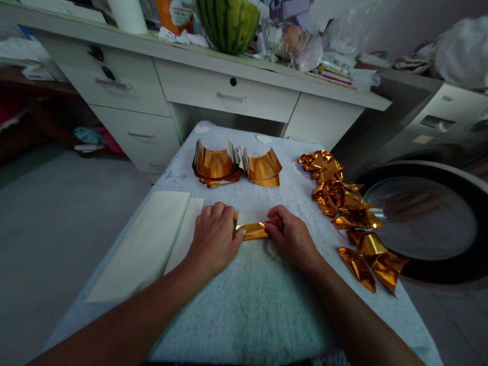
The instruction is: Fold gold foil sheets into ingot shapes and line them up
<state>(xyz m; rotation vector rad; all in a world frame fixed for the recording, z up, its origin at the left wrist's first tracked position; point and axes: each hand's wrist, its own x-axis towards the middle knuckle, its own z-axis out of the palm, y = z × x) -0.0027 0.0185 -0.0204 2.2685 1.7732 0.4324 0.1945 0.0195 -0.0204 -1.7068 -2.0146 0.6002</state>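
Observation:
Between my two hands lies a sheet of gold foil paper (254,231), pale on its far part, with its near edge folded over to show a shiny gold strip. My left hand (218,234) grips the left end, the thumb on the gold fold. At the right end, the thumb and fingers of my right hand (287,234) pinch the same sheet. Close to my left hand are cream paper sheets (152,229). Farther back stand two curved stacks of gold paper, a left stack (215,165) and a right stack (264,168).
Several folded gold foil pieces (335,195) lie along the cloth-covered table's (236,305) right side. Right of it is a washing machine with its round door (430,218) open. Behind stands a white drawer cabinet (232,96) with a cut watermelon (229,25) on top.

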